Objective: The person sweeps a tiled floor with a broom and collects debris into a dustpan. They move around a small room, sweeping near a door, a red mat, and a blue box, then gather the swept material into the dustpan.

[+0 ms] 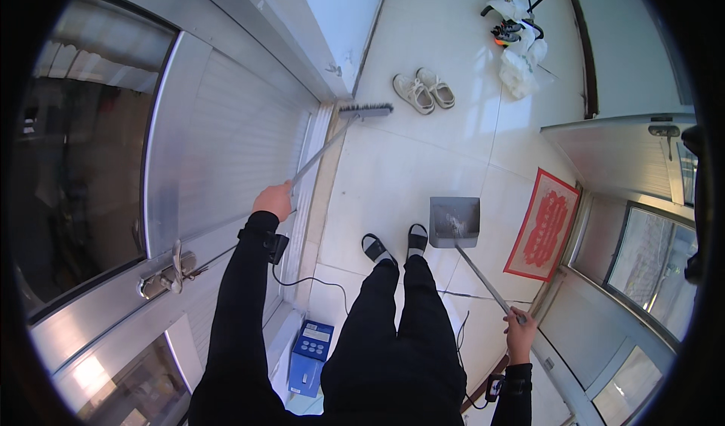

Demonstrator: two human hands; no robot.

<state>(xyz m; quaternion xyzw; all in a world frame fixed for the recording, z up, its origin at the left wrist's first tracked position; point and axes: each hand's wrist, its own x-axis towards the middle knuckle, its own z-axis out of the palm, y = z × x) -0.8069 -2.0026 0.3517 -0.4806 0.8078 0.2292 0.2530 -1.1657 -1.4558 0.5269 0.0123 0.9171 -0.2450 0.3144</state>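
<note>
My left hand [273, 200] grips the metal handle of a broom [365, 111], stretched out towards the left door. The broom head rests by the foot of the door frame, its dark bristles facing away from me. Low on the right, my right hand [519, 325] is closed around the long handle of a grey dustpan [455, 222]. Pale debris [455, 223] lies inside the pan, which sits on the tiles just right of my slippered feet.
White lace-up shoes [423, 90] stand beyond the broom head. Plastic bags [518, 69] and dark footwear lie farther back. A red doormat [542, 226] borders the right doorway. Blue boxes [310, 358] sit low on the left, beside the metal door [243, 126].
</note>
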